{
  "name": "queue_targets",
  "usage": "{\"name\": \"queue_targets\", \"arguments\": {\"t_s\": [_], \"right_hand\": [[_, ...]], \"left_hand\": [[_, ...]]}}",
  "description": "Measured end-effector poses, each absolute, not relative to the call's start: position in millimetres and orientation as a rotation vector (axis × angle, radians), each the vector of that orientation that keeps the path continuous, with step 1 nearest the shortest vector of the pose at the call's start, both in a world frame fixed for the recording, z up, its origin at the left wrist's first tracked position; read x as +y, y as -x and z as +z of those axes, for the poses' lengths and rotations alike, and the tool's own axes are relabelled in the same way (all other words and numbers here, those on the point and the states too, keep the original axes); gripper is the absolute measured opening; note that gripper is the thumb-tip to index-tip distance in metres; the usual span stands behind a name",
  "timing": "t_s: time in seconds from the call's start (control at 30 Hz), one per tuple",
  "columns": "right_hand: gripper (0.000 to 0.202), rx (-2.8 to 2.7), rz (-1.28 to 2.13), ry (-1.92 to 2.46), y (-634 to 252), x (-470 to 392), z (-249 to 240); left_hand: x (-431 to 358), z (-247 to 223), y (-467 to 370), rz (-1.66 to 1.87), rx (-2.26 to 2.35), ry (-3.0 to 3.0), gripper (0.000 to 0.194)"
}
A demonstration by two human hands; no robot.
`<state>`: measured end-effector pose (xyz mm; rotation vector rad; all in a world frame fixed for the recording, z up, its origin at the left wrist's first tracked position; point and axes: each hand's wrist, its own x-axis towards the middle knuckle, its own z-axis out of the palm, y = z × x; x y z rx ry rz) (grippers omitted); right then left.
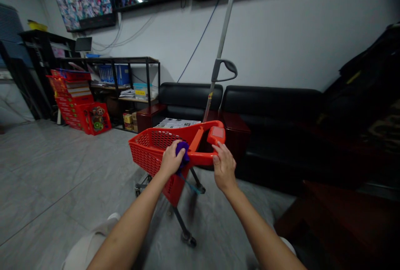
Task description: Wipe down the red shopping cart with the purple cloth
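A small red shopping cart (145, 152) with a perforated basket stands before me on dark legs with casters. My left hand (171, 157) is closed on a purple cloth (182, 152), pressed against the cart's side where the handle frame meets the basket. My right hand (224, 166) rests its fingers at the corner of the red handle (201, 158), just below a raised panel (216, 134) on it. Whether those fingers wrap round the handle is hard to see. Part of the cloth is hidden by my left fingers.
Behind the cart is a black sofa (190, 97) with dark red wooden arms. A grey pole with a looped grip (226, 70) leans up past the cart. Stacked red crates (70, 103) and a shelf (134, 60) stand at left. A dark red table (337, 216) is at lower right.
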<state>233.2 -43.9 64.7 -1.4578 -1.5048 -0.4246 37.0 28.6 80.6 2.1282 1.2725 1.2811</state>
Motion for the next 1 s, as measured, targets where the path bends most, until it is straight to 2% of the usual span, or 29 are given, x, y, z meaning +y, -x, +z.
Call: {"name": "queue_targets", "arguments": {"t_s": [0.13, 0.3, 0.4, 0.6, 0.8, 1.0], "right_hand": [[0.044, -1.435, -0.37, 1.423, -221, -35, 57], [0.043, -1.42, -0.371, 1.445, -212, -36, 60], [0.043, -1.448, -0.358, 1.445, -215, -37, 62], [0.043, -1.432, -0.386, 1.431, -208, -33, 59], [0.044, -1.49, -0.456, 1.463, -200, -38, 64], [0.048, -1.613, -0.405, 1.475, -223, -30, 73]], "left_hand": [[19, 88, -47, 1.293, 1.362, -2.145, 0.037], [1, 96, -64, 1.34, 1.207, -2.271, 0.039], [10, 93, -54, 1.328, 1.148, -2.273, 0.04], [20, 100, -40, 1.25, 1.328, -2.166, 0.038], [-5, 115, -52, 1.253, 1.14, -2.259, 0.039], [21, 102, -20, 1.269, 1.117, -2.147, 0.04]]}}
